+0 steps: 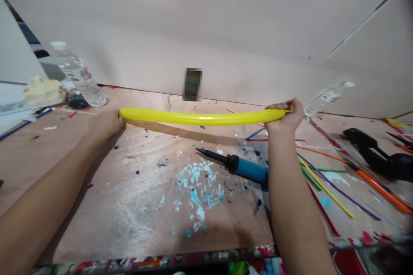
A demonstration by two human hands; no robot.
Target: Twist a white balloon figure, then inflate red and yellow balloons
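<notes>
A long yellow inflated balloon [200, 117] stretches level above the paint-stained wooden table [135, 206]. My left hand [106, 123] is closed round its left end. My right hand [285, 116] is closed on its right end, pinching the tip. Under the balloon, near my right forearm, a blue and black hand pump [240, 166] lies on the table with its nozzle pointing left.
Several uninflated long balloons [332, 180] in orange, yellow, purple and green lie at the right, beside a black pump [377, 154]. A water bottle [79, 75] stands at the back left, another bottle [325, 98] leans against the wall at the right. White panels close off the back.
</notes>
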